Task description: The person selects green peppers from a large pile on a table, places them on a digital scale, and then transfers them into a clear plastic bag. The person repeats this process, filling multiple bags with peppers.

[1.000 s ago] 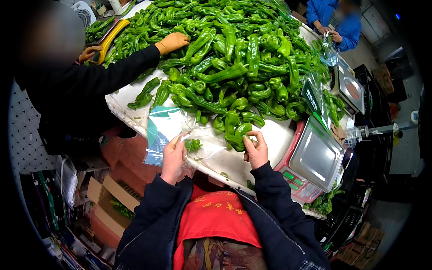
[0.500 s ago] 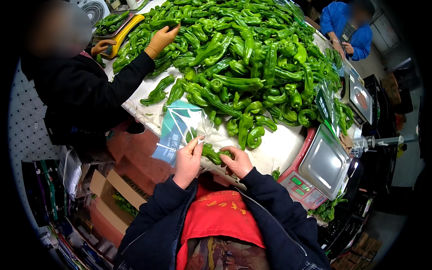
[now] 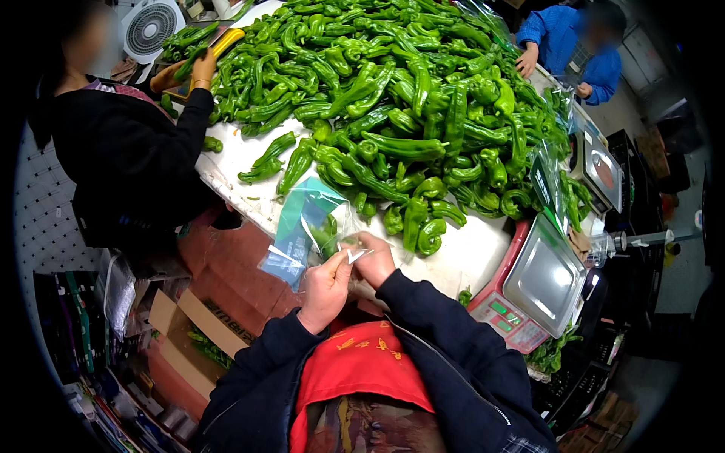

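My left hand [image 3: 326, 293] pinches the rim of a clear plastic bag [image 3: 287, 253] with a teal and blue print, at the table's near edge. Green peppers [image 3: 325, 235] show through the film inside it. Right beside the left hand, my right hand [image 3: 374, 260] is at the bag's mouth with its fingers curled. Its fingertips are partly hidden by film and the left hand, so what they grip cannot be made out. Beyond the bag rises a big heap of long, wrinkled green peppers [image 3: 408, 143].
To the right stands a red scale [image 3: 540, 264] with a steel pan; another scale [image 3: 600, 166] is farther back. A co-worker [image 3: 136, 151] at the left holds a pepper near a yellow scale. Another person in blue [image 3: 570, 45] works far right. An open carton [image 3: 192, 332] sits lower left.
My right hand has moved left to the bag's mouth, and the pepper it held no longer shows outside the bag. The left co-worker's hand has drawn back from the heap.
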A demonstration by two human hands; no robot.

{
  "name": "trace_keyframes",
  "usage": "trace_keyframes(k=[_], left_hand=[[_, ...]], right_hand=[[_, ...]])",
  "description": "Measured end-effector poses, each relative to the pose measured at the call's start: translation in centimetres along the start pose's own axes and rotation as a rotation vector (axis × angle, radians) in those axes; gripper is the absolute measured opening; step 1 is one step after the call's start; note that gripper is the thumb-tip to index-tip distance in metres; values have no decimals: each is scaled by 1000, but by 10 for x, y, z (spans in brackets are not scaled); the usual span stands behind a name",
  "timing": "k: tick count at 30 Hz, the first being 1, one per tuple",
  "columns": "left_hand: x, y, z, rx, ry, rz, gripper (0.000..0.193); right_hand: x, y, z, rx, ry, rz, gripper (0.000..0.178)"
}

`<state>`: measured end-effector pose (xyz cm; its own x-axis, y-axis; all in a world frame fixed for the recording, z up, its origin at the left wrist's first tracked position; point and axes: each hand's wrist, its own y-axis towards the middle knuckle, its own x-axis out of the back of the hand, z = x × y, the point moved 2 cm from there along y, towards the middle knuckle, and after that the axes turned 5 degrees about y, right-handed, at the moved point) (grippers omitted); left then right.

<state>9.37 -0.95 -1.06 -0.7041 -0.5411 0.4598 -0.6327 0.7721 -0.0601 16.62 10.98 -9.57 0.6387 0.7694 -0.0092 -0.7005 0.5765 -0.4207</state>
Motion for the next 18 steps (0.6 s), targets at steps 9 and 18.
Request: trace_keyframes(k=[9,18], left_hand=[[-7,13,32,83,-246,-30,31],[-16,16,33,128,-262,32,27]], right_hand=[[57,-35,53,548,-243,-234,10],[123,25,35,206,-928,-459,52]])
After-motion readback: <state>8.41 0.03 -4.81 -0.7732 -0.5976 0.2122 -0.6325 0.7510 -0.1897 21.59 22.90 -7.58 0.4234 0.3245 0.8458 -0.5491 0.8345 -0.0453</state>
